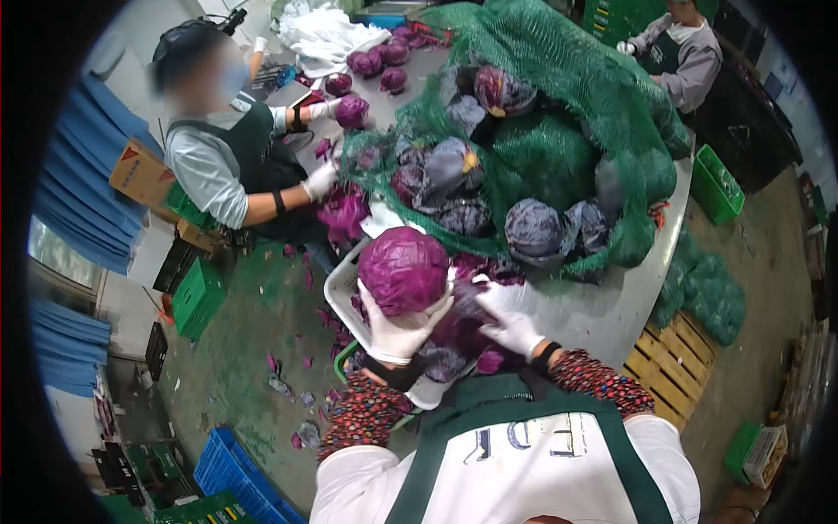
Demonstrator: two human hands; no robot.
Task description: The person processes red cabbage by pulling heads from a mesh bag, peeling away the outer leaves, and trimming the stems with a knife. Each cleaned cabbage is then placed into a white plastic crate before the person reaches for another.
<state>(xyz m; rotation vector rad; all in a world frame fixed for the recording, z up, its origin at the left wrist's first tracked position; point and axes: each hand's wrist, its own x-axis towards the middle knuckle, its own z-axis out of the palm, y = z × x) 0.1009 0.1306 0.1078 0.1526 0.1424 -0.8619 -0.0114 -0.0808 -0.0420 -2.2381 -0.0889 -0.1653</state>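
My left hand (400, 327), in a white glove, holds a peeled, glossy purple cabbage (403, 271) from below, over the rim of a white basket (342, 284). To the right, my right hand (513, 323), also gloved, has its fingers apart beside loose dark outer leaves (463, 319), which are blurred. Whether its fingertips touch a leaf is unclear. Beyond both hands, unpeeled cabbages (534, 229) with dull outer leaves lie in an open green mesh bag (559, 52) on the metal table (602, 306).
At the left a co-worker (223, 157) in white gloves holds a purple cabbage (352, 112). Another person (685, 52) stands at the far right. A green crate (718, 185), a wooden pallet (670, 367) and a blue crate (240, 476) are on the floor.
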